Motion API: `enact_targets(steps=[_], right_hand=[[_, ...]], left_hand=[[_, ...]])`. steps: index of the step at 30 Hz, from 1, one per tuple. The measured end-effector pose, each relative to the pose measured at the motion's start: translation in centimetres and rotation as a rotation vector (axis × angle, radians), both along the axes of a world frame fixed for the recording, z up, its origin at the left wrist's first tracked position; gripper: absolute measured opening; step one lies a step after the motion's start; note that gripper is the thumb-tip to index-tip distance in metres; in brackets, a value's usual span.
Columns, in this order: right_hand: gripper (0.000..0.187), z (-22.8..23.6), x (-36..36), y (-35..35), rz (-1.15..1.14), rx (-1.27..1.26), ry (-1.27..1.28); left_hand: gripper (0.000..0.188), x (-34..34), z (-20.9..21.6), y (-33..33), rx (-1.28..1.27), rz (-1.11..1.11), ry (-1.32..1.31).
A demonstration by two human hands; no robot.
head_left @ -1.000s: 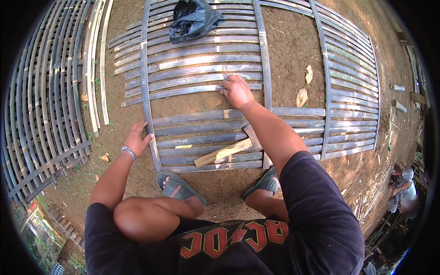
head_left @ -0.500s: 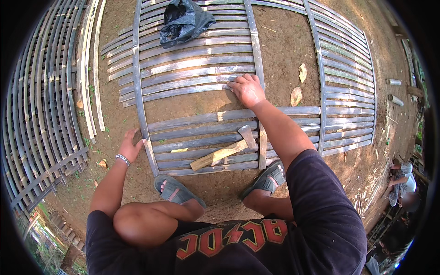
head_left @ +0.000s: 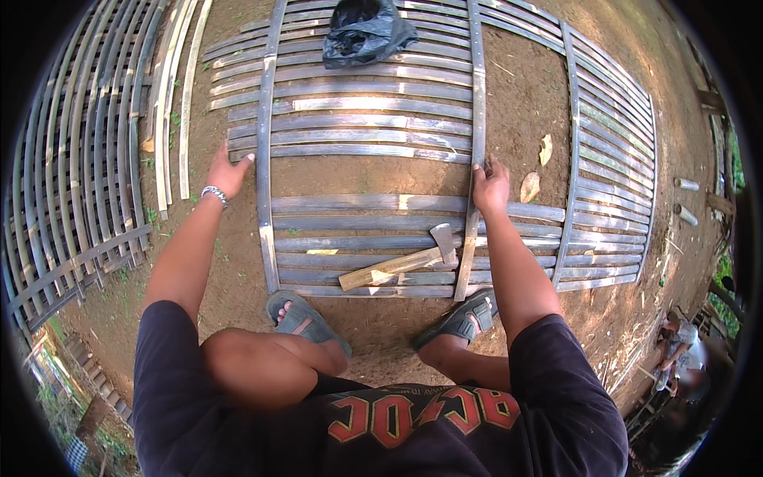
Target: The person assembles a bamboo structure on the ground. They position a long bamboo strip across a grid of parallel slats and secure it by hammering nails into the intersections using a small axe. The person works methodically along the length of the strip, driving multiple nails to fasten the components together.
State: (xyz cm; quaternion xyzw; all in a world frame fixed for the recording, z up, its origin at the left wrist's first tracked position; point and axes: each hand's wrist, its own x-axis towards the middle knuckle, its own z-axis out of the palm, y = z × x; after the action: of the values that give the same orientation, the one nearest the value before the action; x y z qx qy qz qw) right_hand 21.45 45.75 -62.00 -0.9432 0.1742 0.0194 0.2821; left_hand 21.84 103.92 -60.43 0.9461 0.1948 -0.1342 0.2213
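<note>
R hand [head_left: 491, 189] thumbs the right-side bamboo batten [head_left: 478, 111], full grip unclear; L hand [head_left: 228, 176], fingers loosely spread, by slat ends [head_left: 241, 129] opp., prob. steadying both sides. Hatchet [head_left: 404, 263] lies across lower slats [head_left: 318, 224], presumably w/in reach.

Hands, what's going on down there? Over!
Left hand open, near bamboo slats. Right hand at middle crosspiece. Axe and black bag lying on slats.

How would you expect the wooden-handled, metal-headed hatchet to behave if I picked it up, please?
The hatchet will probably feel stiff, as its wooden handle looks thick. It is likely heaviest at one end, where the grey metal head sits. Lying across flat grey bamboo slats, it seems unlikely to roll.
</note>
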Motion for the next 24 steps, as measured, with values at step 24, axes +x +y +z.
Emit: enact_targets(steps=[24], right_hand=[[0.072,-1.5,1.1,0.6,-0.073,0.051,0.128]], left_hand=[[0.085,-3.2,-1.1,-0.5,-0.175,0.104,-0.093]])
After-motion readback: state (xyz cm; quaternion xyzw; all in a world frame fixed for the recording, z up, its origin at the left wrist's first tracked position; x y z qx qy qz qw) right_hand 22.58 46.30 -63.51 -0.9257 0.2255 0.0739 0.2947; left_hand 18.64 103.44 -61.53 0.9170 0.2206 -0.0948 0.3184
